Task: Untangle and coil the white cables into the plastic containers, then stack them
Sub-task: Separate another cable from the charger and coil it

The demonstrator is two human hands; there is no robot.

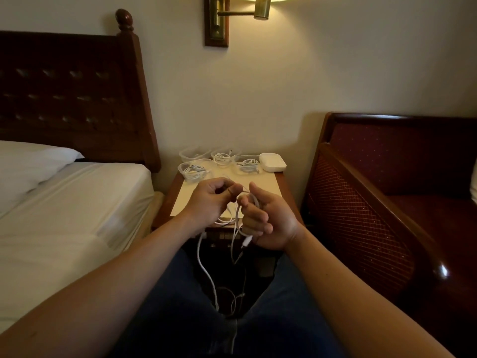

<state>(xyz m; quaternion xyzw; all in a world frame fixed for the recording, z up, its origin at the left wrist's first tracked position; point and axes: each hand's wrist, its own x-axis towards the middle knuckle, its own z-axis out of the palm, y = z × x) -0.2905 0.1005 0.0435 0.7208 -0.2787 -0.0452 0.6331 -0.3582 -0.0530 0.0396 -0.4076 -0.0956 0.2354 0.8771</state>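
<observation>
Two hands meet over the near edge of the small desk [268, 188], both busy with one white cable [204, 267]. The left hand [211, 200], at about 9 o'clock from the right, has its fingers curled, pinching a thin stretch of the cable between thumb and forefinger. The right hand [268, 218] has its fingers curled round a loop of the same cable, the thumb standing up at 12 o'clock; a white plug [247, 241] hangs just below its little finger. From the hands the cable drops toward 6 o'clock in long slack strands that hang between the person's knees, in blue jeans [180, 319], and tangle low down. More loose cable lies on the desk just under the hands. At the far side of the desk, toward 12 o'clock, stand four clear plastic containers: one at the back left [193, 153] whose contents I cannot make out, and three holding coiled white cables, namely one at the back middle [222, 157], one at the front left [192, 171] and one at the right [247, 164]. A white lidded box [272, 162] sits touching or just beside the rightmost container, at its 3 o'clock. A bed [64, 202] lies at 9 o'clock of the desk, a red padded chair [387, 189] at 3 o'clock, and a brass wall lamp [232, 14] glows at 12 o'clock.
</observation>
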